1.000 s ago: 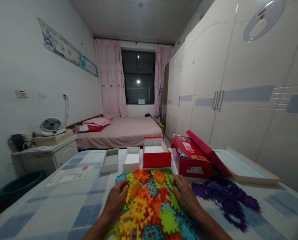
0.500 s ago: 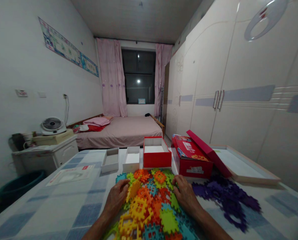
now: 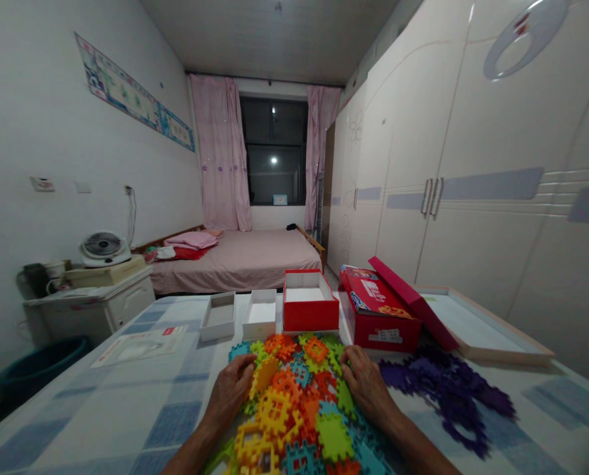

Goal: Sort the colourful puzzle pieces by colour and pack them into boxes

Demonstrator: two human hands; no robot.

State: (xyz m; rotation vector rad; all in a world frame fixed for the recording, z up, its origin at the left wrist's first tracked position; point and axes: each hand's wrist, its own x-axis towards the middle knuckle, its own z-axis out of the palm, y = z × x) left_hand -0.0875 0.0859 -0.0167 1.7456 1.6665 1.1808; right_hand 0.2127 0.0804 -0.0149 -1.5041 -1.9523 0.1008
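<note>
Atop the checked bench [image 3: 126,402] lies a heap of toothed tiles [image 3: 310,410], left hand [image 3: 232,386] and right hand [image 3: 366,379] at its sides, seemingly resting; I can't tell if either grip is closed. Lifting the lime-green square [image 3: 334,437] would take a pinch.

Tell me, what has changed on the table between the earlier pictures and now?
Nothing that I can see: nothing was moved, picked up or let go. The left hand and right hand stay at either side of the heap of colourful toy pieces. The purple pieces and the open red box are where they were, too.
</note>
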